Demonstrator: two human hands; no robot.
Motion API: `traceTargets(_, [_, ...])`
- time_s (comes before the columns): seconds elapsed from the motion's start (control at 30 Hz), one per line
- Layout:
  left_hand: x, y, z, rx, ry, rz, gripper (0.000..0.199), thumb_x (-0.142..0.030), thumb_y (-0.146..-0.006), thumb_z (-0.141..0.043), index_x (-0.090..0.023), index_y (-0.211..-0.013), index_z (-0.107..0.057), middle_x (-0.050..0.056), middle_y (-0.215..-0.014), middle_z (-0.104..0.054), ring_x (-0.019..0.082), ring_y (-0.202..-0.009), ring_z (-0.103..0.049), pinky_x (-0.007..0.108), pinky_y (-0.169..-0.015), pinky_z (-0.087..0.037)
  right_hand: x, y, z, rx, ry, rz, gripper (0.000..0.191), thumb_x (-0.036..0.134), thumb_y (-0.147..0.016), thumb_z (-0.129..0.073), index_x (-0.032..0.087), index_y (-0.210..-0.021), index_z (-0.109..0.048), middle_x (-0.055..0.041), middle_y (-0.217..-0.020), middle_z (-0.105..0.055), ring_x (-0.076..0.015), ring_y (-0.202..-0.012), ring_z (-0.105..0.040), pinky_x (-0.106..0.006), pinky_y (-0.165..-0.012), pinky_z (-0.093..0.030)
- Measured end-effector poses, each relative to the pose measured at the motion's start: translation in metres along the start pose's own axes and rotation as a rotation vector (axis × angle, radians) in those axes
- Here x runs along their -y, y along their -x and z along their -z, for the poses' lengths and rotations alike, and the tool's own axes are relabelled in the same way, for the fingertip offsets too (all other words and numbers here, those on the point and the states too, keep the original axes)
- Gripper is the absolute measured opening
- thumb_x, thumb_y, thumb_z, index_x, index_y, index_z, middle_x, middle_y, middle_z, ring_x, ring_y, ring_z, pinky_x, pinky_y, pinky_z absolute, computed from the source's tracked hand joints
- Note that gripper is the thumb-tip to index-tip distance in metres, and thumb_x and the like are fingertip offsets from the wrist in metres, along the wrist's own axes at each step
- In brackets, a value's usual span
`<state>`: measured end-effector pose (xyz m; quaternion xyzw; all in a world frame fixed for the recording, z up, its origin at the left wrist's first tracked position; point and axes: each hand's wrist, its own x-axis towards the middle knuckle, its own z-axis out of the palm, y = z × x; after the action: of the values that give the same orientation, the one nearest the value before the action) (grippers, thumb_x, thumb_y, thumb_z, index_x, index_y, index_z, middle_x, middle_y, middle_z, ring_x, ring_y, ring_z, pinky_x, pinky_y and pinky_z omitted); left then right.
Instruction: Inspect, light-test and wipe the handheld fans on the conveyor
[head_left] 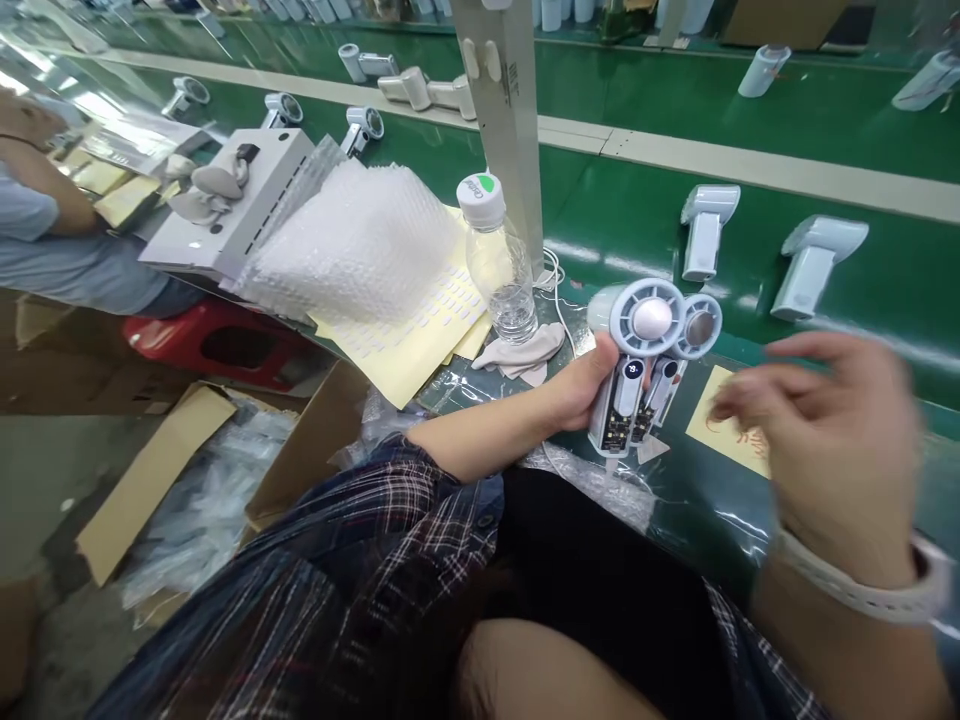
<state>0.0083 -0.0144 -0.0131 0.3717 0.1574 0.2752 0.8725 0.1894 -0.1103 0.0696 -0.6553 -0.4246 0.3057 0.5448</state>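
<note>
My left hand [589,385] is wrapped round a pale blue handheld fan [621,400] with a round grille, a small lit display and an exposed circuit board in its handle. Directly behind it on the right is a second similar fan [699,328], close against the first. My right hand [832,430], wearing a white wristband, is raised over the right side of the bench, blurred, with its fingers curled; whether it holds anything is hidden. Beneath it lies a yellow note [731,425] with red writing.
A plastic bottle [501,270] stands by a metal post [510,130]. Bubble wrap [367,245] and yellow label sheets [409,350] lie left of it. More fan bodies [817,262] rest on the green conveyor [622,220]. A person [67,230] sits far left, near an open carton [300,450].
</note>
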Motion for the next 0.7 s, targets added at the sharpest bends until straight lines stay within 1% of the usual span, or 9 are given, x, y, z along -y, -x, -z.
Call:
traceTargets(0.03, [0.003, 0.001, -0.001, 0.022, -0.026, -0.008, 0.094, -0.107, -0.050, -0.070, -0.016, -0.074, -0.066, 0.009, -0.077, -0.075, 0.019, -0.069, -0.071, 0.031, -0.067, -0.061, 0.005, 0.004, -0.020, 0.110, -0.053, -0.063, 0.052, 0.050, -0.072, -0.098, 0.027, -0.093, -0.056, 0.0030, -0.062, -0.071, -0.0195, -0.048, -0.067, -0.029, -0.042, -0.048])
traceTargets(0.1, [0.006, 0.004, -0.002, 0.078, -0.086, -0.022, 0.097, -0.108, -0.054, -0.067, -0.015, -0.080, -0.071, 0.008, -0.071, -0.072, 0.018, -0.058, -0.066, 0.031, -0.060, -0.058, 0.012, 0.010, -0.050, 0.233, -0.131, -0.158, 0.059, 0.053, -0.062, -0.103, 0.026, -0.083, -0.055, 0.0053, -0.054, -0.066, -0.0168, -0.036, -0.057, -0.028, -0.032, -0.043])
traceTargets(0.17, [0.005, 0.006, -0.003, 0.127, -0.154, -0.019, 0.098, -0.109, -0.057, -0.063, -0.014, -0.082, -0.073, 0.008, -0.067, -0.070, 0.019, -0.057, -0.066, 0.031, -0.057, -0.058, 0.015, 0.011, -0.063, 0.272, -0.167, -0.208, 0.060, 0.053, -0.058, -0.106, 0.025, -0.084, -0.059, 0.0065, -0.052, -0.064, -0.0152, -0.032, -0.053, -0.027, -0.028, -0.041])
traceTargets(0.3, [-0.001, 0.007, -0.006, 0.224, -0.192, 0.030, 0.099, -0.112, -0.057, -0.057, -0.014, -0.068, -0.069, 0.010, -0.058, -0.067, 0.021, -0.059, -0.069, 0.033, -0.057, -0.060, 0.015, 0.011, -0.059, 0.313, -0.228, -0.225, 0.058, 0.049, -0.062, -0.106, 0.023, -0.092, -0.063, 0.0047, -0.058, -0.069, -0.0168, -0.037, -0.062, -0.025, -0.032, -0.048])
traceTargets(0.43, [-0.002, 0.006, -0.008, 0.271, -0.088, 0.076, 0.096, -0.110, -0.053, -0.063, -0.015, -0.063, -0.066, 0.008, -0.053, -0.063, 0.020, -0.052, -0.066, 0.035, -0.057, -0.061, 0.010, 0.017, -0.050, 0.337, -0.247, -0.213, 0.049, 0.050, -0.074, -0.100, 0.024, -0.095, -0.064, 0.0041, -0.060, -0.070, -0.0179, -0.046, -0.068, -0.025, -0.041, -0.056])
traceTargets(0.5, [-0.005, 0.005, -0.009, 0.207, 0.017, 0.050, 0.094, -0.108, -0.050, -0.068, -0.015, -0.067, -0.066, 0.005, -0.056, -0.065, 0.018, -0.052, -0.065, 0.035, -0.059, -0.062, 0.006, 0.024, -0.045, 0.275, -0.246, -0.179, 0.043, 0.052, -0.082, -0.094, 0.026, -0.099, -0.066, 0.0028, -0.066, -0.074, -0.0184, -0.055, -0.073, -0.027, -0.049, -0.062])
traceTargets(0.57, [-0.011, 0.005, -0.011, 0.094, 0.106, -0.026, 0.092, -0.106, -0.050, -0.071, -0.016, -0.069, -0.064, 0.006, -0.065, -0.069, 0.020, -0.062, -0.070, 0.035, -0.064, -0.063, 0.001, 0.033, -0.042, 0.209, -0.152, -0.137, 0.036, 0.057, -0.089, -0.086, 0.026, -0.095, -0.069, 0.0017, -0.068, -0.075, -0.0169, -0.057, -0.073, -0.025, -0.051, -0.061])
traceTargets(0.63, [-0.018, 0.005, -0.012, -0.013, 0.143, -0.087, 0.091, -0.107, -0.056, -0.067, -0.016, -0.067, -0.062, 0.008, -0.076, -0.074, 0.023, -0.080, -0.076, 0.035, -0.072, -0.064, -0.003, 0.043, -0.041, 0.235, 0.017, -0.105, 0.043, 0.065, -0.093, -0.079, 0.024, -0.083, -0.071, -0.0001, -0.061, -0.073, -0.0150, -0.050, -0.069, -0.022, -0.047, -0.055])
traceTargets(0.7, [-0.024, 0.004, -0.013, -0.091, 0.159, -0.092, 0.093, -0.109, -0.065, -0.057, -0.016, -0.066, -0.060, 0.011, -0.084, -0.075, 0.026, -0.096, -0.078, 0.036, -0.080, -0.064, -0.005, 0.050, -0.043, 0.323, 0.152, -0.088, 0.056, 0.076, -0.091, -0.073, 0.023, -0.074, -0.073, -0.0029, -0.057, -0.072, -0.0156, -0.047, -0.068, -0.023, -0.046, -0.053])
